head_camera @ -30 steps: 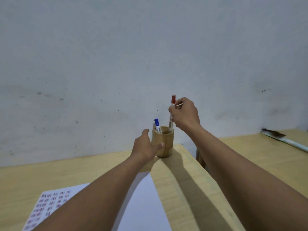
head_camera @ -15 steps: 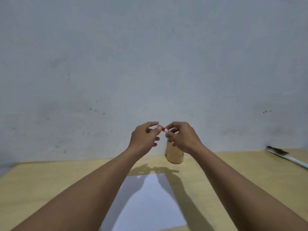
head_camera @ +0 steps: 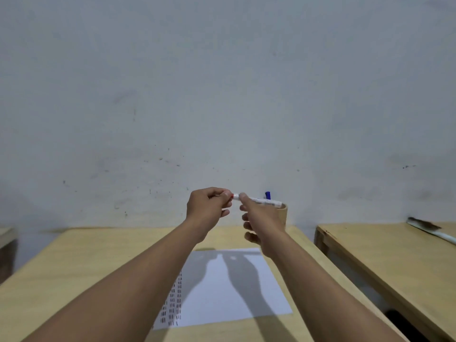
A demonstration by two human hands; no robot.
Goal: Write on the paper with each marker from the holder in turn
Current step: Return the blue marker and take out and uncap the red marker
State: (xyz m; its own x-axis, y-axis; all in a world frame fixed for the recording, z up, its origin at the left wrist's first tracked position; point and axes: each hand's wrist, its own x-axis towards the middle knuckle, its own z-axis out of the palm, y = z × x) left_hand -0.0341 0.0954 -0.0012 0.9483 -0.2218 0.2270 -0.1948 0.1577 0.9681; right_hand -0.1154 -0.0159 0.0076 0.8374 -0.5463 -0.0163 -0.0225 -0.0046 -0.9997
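Both hands are raised above the desk. My right hand (head_camera: 261, 218) holds the white barrel of the red marker (head_camera: 261, 200), which lies nearly level. My left hand (head_camera: 209, 206) pinches the marker's red cap (head_camera: 231, 195) at its left end. Behind my right hand stands the wooden holder (head_camera: 282, 214), mostly hidden, with the blue marker (head_camera: 267, 195) sticking up out of it. The white paper (head_camera: 246, 292) lies on the desk below my arms, with rows of small marks along its left side.
The wooden desk (head_camera: 74, 267) meets a grey wall at the back. A second desk (head_camera: 394, 255) stands to the right across a narrow gap, with a white stick-like object (head_camera: 431, 230) on it. Another desk's corner (head_camera: 6, 236) shows at far left.
My right hand lifted the red marker out of the holder and brought it level. My left hand left the holder and took hold of the cap. The camera view tilted and shifted.
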